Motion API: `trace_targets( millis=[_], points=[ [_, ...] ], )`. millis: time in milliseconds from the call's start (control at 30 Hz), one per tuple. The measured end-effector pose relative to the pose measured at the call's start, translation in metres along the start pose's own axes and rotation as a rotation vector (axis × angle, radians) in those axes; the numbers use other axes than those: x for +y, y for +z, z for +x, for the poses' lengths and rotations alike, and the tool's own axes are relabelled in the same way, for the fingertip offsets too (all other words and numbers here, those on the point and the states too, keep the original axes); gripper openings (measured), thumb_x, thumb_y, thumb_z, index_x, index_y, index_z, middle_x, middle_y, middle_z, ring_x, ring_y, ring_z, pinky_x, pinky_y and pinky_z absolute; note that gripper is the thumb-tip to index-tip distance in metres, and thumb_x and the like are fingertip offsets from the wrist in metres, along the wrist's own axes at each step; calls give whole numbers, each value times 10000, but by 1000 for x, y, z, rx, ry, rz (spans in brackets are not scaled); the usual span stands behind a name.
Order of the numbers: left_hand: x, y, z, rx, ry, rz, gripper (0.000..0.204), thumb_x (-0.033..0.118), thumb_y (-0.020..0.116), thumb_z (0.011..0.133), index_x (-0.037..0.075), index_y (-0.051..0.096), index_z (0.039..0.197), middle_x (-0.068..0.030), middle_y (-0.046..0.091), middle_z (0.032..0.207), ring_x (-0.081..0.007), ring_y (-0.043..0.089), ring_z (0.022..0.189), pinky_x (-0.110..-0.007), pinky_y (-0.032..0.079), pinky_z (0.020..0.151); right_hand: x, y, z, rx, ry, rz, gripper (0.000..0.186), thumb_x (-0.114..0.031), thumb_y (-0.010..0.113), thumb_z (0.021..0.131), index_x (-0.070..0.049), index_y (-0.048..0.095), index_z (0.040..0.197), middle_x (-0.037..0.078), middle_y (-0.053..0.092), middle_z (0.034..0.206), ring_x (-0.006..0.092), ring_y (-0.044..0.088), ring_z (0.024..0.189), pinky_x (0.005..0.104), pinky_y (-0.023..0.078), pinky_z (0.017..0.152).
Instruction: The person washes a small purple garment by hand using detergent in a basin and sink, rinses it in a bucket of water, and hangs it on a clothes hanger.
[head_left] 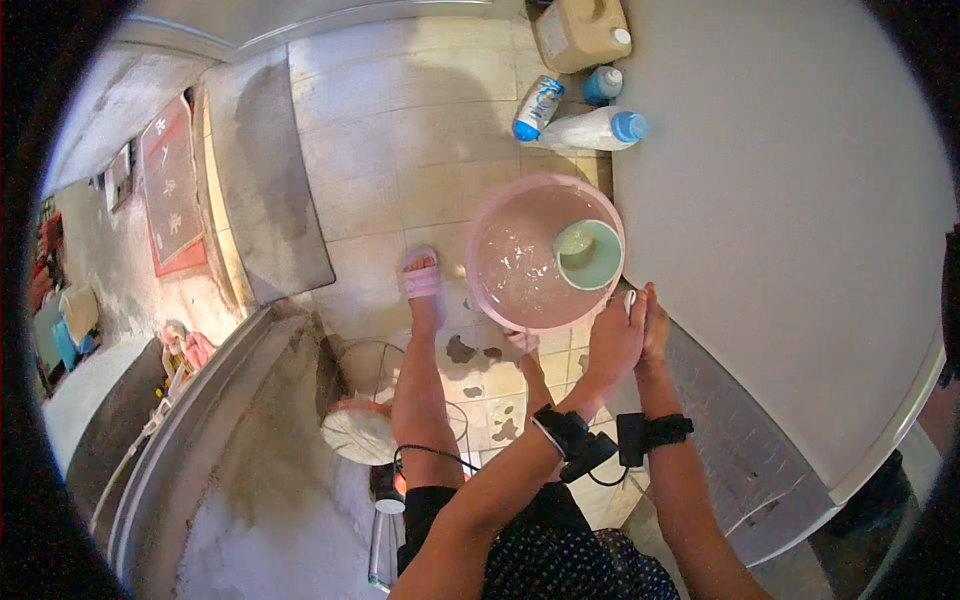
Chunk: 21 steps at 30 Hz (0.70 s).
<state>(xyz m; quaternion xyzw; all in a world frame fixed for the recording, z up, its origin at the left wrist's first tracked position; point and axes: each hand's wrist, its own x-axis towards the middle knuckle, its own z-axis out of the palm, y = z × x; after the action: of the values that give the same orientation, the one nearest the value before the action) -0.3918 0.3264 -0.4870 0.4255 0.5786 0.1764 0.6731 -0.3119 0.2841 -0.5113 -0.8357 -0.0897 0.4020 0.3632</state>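
My left hand [614, 338] and my right hand [653, 328] meet beside the near right rim of a pink basin [482, 296]. The fingers of my left hand are closed, and a small white thing [629, 298] shows at their tips, too little of it to name. My right hand presses against the left from the right side; its fingers are partly hidden, so I cannot tell whether it holds anything. Water with bright glints fills part of the basin. A pale green tub [590, 262], tilted, sits in the water against the basin's right side.
White bottle [585, 130], white-and-blue bottle [538, 107], blue bottle [602, 86] and tan jug [580, 35] stand or lie beyond the basin. A pale panel [770, 200] rises on the right. My foot wears a pink slipper [421, 280]. Wet patches mark the tiles. A grey mat [270, 170] lies left.
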Motion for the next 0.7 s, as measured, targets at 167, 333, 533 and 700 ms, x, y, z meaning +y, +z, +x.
trace_targets(
  millis=[167, 333, 533, 700],
  points=[
    [1, -5, -17, 31, 28, -259, 411, 356, 437, 903, -39, 469, 1016, -285, 562, 902, -437, 547, 853, -447, 431, 710, -9, -15, -9, -41, 224, 347, 472, -480, 427, 901, -44, 604, 872, 43, 607, 725, 153, 571, 580, 286, 471, 549],
    [-24, -19, -23, 229, 122, -219, 411, 284, 454, 911, -26, 441, 1181, -269, 558, 1023, -390, 540, 985, -401, 420, 847, -4, -22, -28, -557, 327, 490, 543, -522, 386, 898, -74, 484, 1189, 37, 583, 1092, 160, 565, 962, 326, 458, 840],
    [-33, -27, -48, 439, 252, -289, 285, 161, 477, 884, -1, 490, 1118, -220, 544, 1075, -380, 519, 998, -383, 410, 852, -4, -50, -24, -732, 395, 356, 389, -330, 432, 923, -77, 458, 1219, 66, 560, 1140, 210, 541, 1034, 377, 442, 875],
    [-63, -52, -85, 569, -22, -367, 260, 170, 480, 891, -5, 514, 1081, -216, 570, 1023, -365, 533, 977, -372, 410, 843, -1, -33, -44, -744, 294, 302, 346, -282, 428, 922, -49, 494, 1170, 87, 579, 1116, 213, 572, 1000, 364, 451, 880]
  ],
)
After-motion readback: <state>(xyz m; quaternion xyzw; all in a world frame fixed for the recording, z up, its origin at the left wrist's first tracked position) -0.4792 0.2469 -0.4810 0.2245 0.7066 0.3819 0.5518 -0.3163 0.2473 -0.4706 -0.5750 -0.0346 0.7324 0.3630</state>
